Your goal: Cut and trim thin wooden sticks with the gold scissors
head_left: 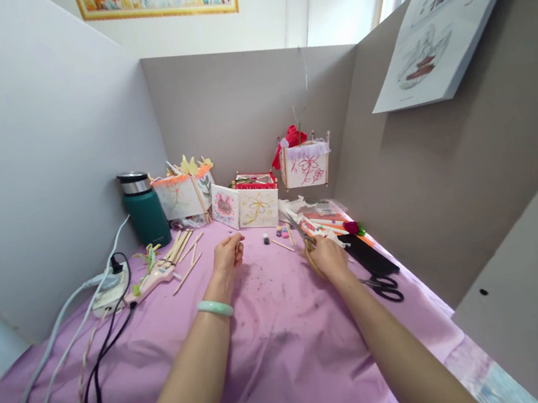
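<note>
Over the middle of the purple cloth, my left hand [227,253] is closed with its fingers curled in. Whatever it may hold is hidden. On that wrist is a pale green bangle [215,308]. To the right, my right hand [330,257] grips scissors [312,257] with yellowish handles, their blades pointing away from me. Just beyond them lie thin wooden sticks [283,245] and a few small coloured pieces [282,232]. A second pair of scissors [386,288], black-handled, rests beside my right forearm.
At the left stand a green bottle [147,213] and a power strip [111,294] with cables. A pink glue gun [152,281] lies near more sticks [182,247]. Decorated paper boxes [258,207] line the back. A hanging box [308,165] and black phone-like slab [368,254] are right.
</note>
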The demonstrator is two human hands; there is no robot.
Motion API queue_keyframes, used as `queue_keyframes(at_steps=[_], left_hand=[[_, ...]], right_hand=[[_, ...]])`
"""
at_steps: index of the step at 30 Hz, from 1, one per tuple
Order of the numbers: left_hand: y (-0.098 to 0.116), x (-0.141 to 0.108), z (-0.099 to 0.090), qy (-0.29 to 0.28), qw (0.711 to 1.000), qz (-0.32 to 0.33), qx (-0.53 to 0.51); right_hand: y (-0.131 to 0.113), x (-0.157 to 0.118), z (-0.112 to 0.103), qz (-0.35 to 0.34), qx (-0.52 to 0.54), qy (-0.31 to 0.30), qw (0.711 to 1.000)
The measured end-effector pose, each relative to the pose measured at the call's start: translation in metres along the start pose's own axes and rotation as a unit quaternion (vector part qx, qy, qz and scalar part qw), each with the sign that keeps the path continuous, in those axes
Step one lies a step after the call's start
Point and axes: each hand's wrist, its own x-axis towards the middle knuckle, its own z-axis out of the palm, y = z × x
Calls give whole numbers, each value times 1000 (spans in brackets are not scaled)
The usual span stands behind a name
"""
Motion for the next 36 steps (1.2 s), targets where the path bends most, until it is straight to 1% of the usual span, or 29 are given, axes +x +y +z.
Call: queue_keyframes(at_steps=[3,6,9,11,13,14,15,16,17,18,19,20,21,22,23,24,25,26,27,29,30,32,34,36], left_hand=[[1,1,-1,-17,1000,-3,-6],[2,0,-2,-31,999,-2,-11],[2,-2,-1,-41,999,12,-18],[2,-3,1,-47,998,23,-20],[1,-4,4,-60,997,31,-30],[1,-5,6,-70,996,33,-39],[0,-5,8,-82,995,34,-51],[0,-6,10,-96,993,35,-66],[0,-7,11,-111,990,37,-84],[0,-7,12,-125,986,40,-104],[0,-8,12,-139,982,43,-124],[0,-8,13,-148,978,45,-142],[-1,-9,13,-154,975,46,-156],[-3,-9,14,-157,973,47,-162],[-4,-9,15,-155,974,51,-155],[-6,-9,16,-146,979,59,-126],[-7,-9,16,-125,988,74,-60],[-7,-8,16,-91,991,90,33],[-7,-7,14,-50,984,104,136],[-1,-2,6,38,942,117,313],[4,0,-2,74,920,116,366],[19,5,-22,128,884,107,437],[35,8,-43,168,839,77,512],[48,10,-61,178,796,32,577]], right_hand=[[28,11,-8,41,-34,-39,998],[46,20,-9,64,-60,-85,993],[52,20,-8,49,-61,-101,992],[49,17,-10,37,-81,-86,992],[39,10,-15,27,-119,-48,991],[31,6,-18,11,-126,-21,992],[21,2,-20,-18,-113,2,993],[8,-3,-20,-61,-75,12,995],[-6,-9,-19,-111,-13,3,994],[-22,-15,-15,-159,63,-28,985],[-38,-21,-10,-198,142,-77,967],[-53,-27,-3,-222,209,-126,944],[-66,-33,6,-236,254,-167,923],[-78,-38,15,-245,282,-191,908],[-87,-42,24,-252,295,-196,900],[-93,-45,33,-261,300,-188,898],[-97,-48,40,-269,301,-169,899],[-97,-49,45,-275,304,-143,901],[-96,-50,49,-273,308,-116,904],[-91,-49,52,-244,313,-57,916],[-88,-48,51,-222,313,-32,923],[-83,-46,50,-185,313,6,932],[-80,-45,50,-174,318,21,932],[-81,-45,52,-179,323,21,929]])
